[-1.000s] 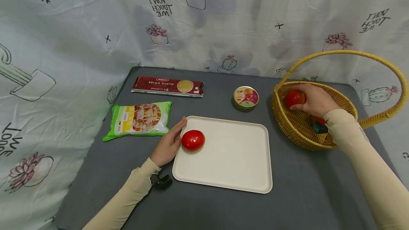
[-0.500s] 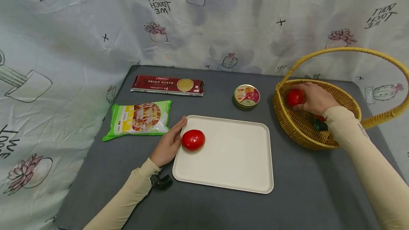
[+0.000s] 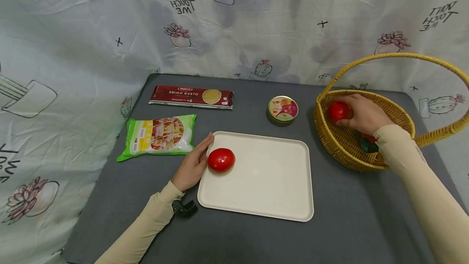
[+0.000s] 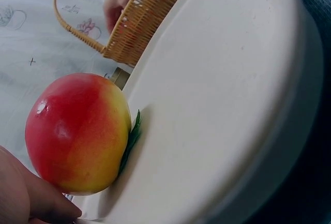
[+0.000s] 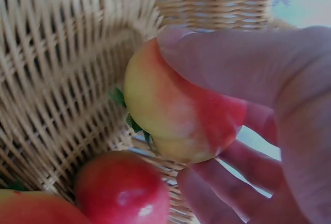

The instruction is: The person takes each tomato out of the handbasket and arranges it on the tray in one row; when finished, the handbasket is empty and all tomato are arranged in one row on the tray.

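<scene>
My right hand reaches into the yellow wicker basket and grips a round red-and-yellow fruit with green leaves at its base. Thumb and fingers lie on opposite sides of it in the right wrist view. Below it in the basket are a red fruit and part of another reddish fruit. On the white tray sits a similar red-and-yellow fruit, its leaves against the tray. My left hand rests along the tray's left edge with fingers extended, right beside this fruit.
Behind the tray stands a round tin. A dark red spaghetti packet lies at the back left, with a green-edged food bag in front of it. The basket's tall handle arches over its opening. Printed cloth hangs behind the table.
The head view has tilted a little. The right hand keeps its grip on the fruit inside the basket with hardly any movement, and the left hand stays at the tray's edge.
</scene>
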`<act>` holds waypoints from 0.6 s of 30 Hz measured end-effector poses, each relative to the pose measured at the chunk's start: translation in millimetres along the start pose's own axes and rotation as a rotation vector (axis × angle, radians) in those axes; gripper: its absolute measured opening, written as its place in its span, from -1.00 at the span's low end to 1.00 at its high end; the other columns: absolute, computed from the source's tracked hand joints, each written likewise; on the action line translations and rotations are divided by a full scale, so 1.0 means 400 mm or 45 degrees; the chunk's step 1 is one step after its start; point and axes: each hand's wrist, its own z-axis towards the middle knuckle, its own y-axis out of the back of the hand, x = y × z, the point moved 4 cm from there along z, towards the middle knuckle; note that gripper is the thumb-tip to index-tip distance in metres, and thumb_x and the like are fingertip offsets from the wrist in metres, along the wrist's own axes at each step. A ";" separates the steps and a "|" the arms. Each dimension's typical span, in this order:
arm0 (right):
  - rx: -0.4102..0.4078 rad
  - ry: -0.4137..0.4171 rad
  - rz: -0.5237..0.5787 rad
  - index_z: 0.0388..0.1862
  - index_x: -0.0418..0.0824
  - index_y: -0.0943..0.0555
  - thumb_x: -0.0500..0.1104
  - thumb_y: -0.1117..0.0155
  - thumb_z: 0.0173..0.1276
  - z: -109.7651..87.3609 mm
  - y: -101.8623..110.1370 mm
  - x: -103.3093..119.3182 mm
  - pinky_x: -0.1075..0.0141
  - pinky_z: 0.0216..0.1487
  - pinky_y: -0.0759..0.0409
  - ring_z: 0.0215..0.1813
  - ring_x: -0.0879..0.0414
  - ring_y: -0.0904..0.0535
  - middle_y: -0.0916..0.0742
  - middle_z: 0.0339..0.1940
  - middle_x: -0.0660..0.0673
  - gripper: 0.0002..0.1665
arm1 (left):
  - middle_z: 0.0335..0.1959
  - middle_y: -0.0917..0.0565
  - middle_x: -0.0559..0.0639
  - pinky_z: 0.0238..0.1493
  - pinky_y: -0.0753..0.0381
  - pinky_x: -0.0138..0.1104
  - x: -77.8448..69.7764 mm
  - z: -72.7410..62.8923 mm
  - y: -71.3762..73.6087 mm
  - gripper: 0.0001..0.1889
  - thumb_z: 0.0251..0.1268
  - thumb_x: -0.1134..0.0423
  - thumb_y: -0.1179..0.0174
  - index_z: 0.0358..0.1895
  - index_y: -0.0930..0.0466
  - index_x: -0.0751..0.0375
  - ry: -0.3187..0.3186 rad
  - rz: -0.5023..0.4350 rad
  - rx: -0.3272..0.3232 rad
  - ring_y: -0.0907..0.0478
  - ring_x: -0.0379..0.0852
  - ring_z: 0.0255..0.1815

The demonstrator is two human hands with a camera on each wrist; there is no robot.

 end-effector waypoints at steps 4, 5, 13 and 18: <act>-0.039 0.003 0.054 0.53 -0.38 -0.42 -0.11 -0.64 0.30 -0.023 0.016 0.019 -0.48 0.24 -0.49 0.30 -0.49 -0.45 -0.48 0.38 -0.54 -0.07 | 0.71 -0.11 0.29 0.58 -0.14 -0.32 0.000 -0.001 0.000 -0.37 0.55 0.67 0.03 0.63 -0.17 0.48 0.018 -0.002 -0.002 -0.06 0.18 0.71; -0.050 -0.002 0.067 0.54 -0.37 -0.41 -0.10 -0.64 0.30 -0.031 0.020 0.023 -0.49 0.23 -0.49 0.30 -0.50 -0.44 -0.48 0.39 -0.54 -0.06 | 0.71 -0.11 0.29 0.58 -0.14 -0.33 0.000 -0.002 0.000 -0.37 0.55 0.67 0.03 0.63 -0.17 0.48 0.021 0.001 -0.003 -0.06 0.18 0.71; -0.241 0.029 0.163 0.51 -0.33 -0.45 -0.06 -0.68 0.26 -0.108 0.056 0.104 -0.45 0.17 -0.56 0.29 -0.45 -0.48 -0.56 0.39 -0.46 -0.06 | 0.69 -0.14 0.32 0.56 -0.16 -0.24 -0.001 -0.002 0.002 -0.38 0.54 0.68 0.02 0.62 -0.20 0.50 -0.015 0.041 -0.011 -0.08 0.25 0.69; -0.371 0.160 0.277 0.49 -0.22 -0.52 -0.20 -0.76 0.12 -0.154 0.060 0.209 0.56 0.20 -0.54 0.24 -0.27 -0.58 -0.65 0.33 -0.28 -0.05 | 0.70 -0.14 0.32 0.55 -0.17 -0.32 -0.004 0.000 0.003 -0.39 0.56 0.65 0.02 0.62 -0.19 0.50 -0.005 0.050 -0.005 -0.07 0.25 0.69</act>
